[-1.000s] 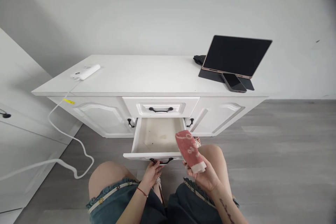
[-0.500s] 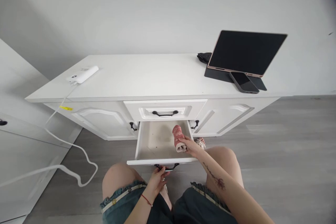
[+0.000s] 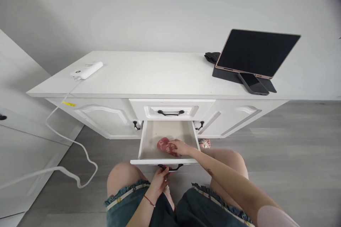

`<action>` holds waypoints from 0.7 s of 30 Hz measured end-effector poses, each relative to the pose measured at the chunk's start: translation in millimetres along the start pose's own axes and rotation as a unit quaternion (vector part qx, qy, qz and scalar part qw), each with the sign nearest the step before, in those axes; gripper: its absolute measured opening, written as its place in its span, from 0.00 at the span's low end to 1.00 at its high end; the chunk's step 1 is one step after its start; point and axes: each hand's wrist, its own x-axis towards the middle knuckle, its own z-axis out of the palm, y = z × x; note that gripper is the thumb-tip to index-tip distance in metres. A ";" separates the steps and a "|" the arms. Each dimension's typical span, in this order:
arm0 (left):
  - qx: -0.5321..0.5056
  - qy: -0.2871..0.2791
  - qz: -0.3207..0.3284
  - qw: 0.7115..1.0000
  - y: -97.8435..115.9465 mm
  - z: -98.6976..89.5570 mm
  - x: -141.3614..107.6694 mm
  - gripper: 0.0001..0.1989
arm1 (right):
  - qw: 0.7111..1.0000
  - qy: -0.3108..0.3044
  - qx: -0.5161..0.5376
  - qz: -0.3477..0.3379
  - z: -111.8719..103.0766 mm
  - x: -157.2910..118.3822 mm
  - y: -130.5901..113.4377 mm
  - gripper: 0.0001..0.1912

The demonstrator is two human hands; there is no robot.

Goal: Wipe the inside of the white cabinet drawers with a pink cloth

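Observation:
The lower drawer (image 3: 149,151) of a white cabinet is pulled out toward my knees. My right hand (image 3: 182,148) reaches into it, fingers closed over a rolled pink cloth (image 3: 163,145) with a pale pattern. The roll lies slanted, low in the drawer; whether it touches the bottom I cannot tell. Below the drawer front, my left hand (image 3: 160,178) grips the left part of the black drawer handle (image 3: 176,167). That hand wears a ring and a red bracelet.
A shut drawer with a black handle (image 3: 171,113) sits just above. On the cabinet top (image 3: 149,74) stand a tablet (image 3: 257,53), a phone (image 3: 253,83), a black bundle (image 3: 211,57) and a white power bank (image 3: 89,71). Its white cable (image 3: 80,145) hangs down at the left.
My right hand has moved left and lower in the drawer with the pink cloth, turning it from nearly upright to slanted. My left hand stays on the handle. The view has shifted slightly.

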 end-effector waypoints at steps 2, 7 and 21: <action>-0.002 0.006 0.000 1.000 -0.5 0.1 0.1 0.15 | 0.991 -0.056 -0.112 -0.050 10.7 12.8 -11.9 0.28; -0.008 0.013 0.001 1.000 0.6 2.4 -3.8 0.19 | 0.921 -0.153 -0.330 -0.139 42.5 42.1 -25.1 0.33; -0.006 0.039 -0.032 0.999 -12.4 -6.1 4.6 0.26 | 0.853 -0.078 -0.461 -0.231 43.5 118.7 3.1 0.20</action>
